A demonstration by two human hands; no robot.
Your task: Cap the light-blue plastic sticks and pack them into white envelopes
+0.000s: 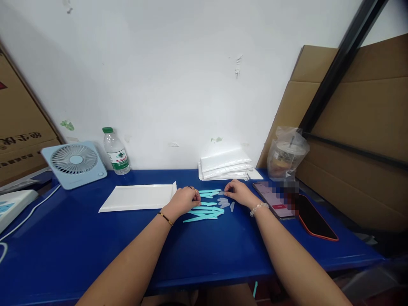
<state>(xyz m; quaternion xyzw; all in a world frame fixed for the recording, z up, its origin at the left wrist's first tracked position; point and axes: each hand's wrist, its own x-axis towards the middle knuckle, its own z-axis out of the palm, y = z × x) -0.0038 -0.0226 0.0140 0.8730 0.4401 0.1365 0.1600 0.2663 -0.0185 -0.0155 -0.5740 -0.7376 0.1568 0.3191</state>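
My left hand (184, 200) is closed, its fingertips pinching the left end of a slim teal stick, possibly an eyebrow razor. More slim teal sticks (208, 211) lie loosely together beside and below those fingers. My right hand (239, 193) is closed too, thumb and finger pinched on a small translucent cap at the right end of the upper teal sticks (210, 192). Several more small translucent caps (224, 202) lie on the blue table just left of and below my right hand. Fingers partly hide what each hand grips.
A white pouch (137, 197) lies left of my left hand. Stacked white packets (226, 163) rest against the wall. A blue fan (75, 163) and water bottle (116, 153) stand at left. Two phones (274, 199) and a bagged drink cup (287, 155) are at right on the blue table (207, 250).
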